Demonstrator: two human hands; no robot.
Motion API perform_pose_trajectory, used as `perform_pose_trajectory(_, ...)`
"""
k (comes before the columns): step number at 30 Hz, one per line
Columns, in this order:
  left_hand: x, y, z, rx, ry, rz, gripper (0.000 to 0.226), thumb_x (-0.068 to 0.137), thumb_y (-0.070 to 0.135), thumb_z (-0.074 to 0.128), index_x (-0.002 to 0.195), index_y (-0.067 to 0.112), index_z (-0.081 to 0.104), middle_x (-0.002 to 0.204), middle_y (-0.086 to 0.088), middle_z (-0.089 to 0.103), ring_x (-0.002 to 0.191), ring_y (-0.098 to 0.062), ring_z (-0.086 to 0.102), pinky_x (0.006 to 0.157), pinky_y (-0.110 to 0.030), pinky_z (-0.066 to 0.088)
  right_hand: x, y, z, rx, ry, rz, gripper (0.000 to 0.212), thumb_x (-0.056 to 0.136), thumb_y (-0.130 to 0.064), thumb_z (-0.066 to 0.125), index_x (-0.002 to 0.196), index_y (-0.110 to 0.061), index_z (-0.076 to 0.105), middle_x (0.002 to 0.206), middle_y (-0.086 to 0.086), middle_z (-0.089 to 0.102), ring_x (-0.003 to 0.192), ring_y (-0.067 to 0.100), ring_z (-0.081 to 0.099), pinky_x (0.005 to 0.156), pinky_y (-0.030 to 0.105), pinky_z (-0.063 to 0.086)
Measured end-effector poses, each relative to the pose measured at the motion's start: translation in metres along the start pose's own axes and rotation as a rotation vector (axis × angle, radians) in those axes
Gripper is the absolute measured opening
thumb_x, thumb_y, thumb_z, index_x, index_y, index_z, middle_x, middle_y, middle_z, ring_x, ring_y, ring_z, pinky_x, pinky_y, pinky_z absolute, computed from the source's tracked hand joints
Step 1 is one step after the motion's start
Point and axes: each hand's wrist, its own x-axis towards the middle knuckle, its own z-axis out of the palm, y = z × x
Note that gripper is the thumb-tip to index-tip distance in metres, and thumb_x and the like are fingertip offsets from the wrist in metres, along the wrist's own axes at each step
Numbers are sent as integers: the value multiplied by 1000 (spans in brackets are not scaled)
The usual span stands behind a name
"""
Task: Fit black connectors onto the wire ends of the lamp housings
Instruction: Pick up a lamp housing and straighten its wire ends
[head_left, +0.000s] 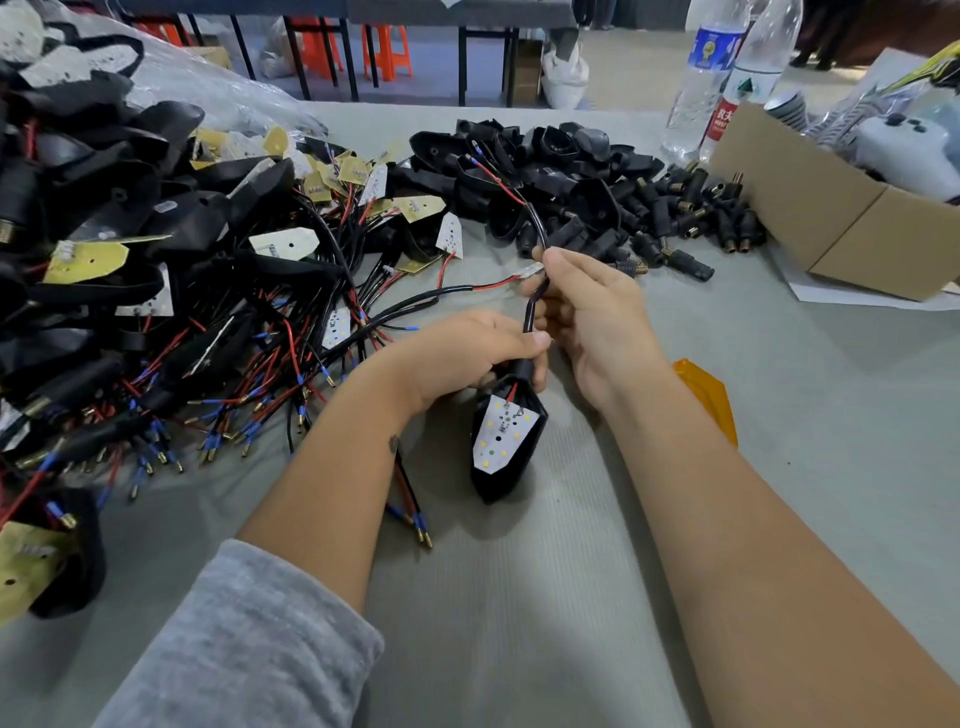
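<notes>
A black lamp housing (506, 452) with a white LED board inside lies at the table's middle, its point toward me. My left hand (467, 353) grips the housing's neck where the black sheathed wire (535, 301) comes out. My right hand (587, 306) pinches that wire higher up; the wire curves on to red and black ends near the far pile. A heap of loose black connectors (685, 213) with brass tips lies at the back right, beside empty black housings (524, 171).
A big tangle of wired housings and LED boards (156, 291) fills the left side. A cardboard box (841, 218) and two plastic bottles (727, 78) stand at the back right. An orange lens (706, 395) lies under my right forearm.
</notes>
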Motion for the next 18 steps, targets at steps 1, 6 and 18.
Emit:
perform_pose_trajectory(1, 0, -1, 0, 1, -1, 3, 39, 102, 21, 46, 68, 12, 62, 71, 2, 66, 85, -30, 53, 84, -44, 37, 0, 0, -1, -9, -4, -11, 12, 97, -15, 58, 92, -10, 67, 68, -1, 68, 54, 12, 53, 54, 22, 45)
perform_pose_trajectory(6, 3, -3, 0, -33, 13, 7, 37, 101, 22, 48, 70, 11, 64, 70, 3, 68, 71, -14, 59, 70, -24, 47, -1, 0, -2, -26, -27, -15, 10, 96, -10, 58, 89, -8, 65, 65, -1, 66, 49, 8, 51, 50, 19, 43)
perform_pose_trajectory(18, 23, -13, -18, -646, 750, 80, 29, 105, 19, 31, 118, 7, 54, 100, -10, 70, 92, -21, 69, 75, -31, 60, -8, 8, 11, -534, -99, -111, 12, 86, -10, 67, 77, -16, 66, 63, -4, 54, 55, 6, 48, 55, 17, 40)
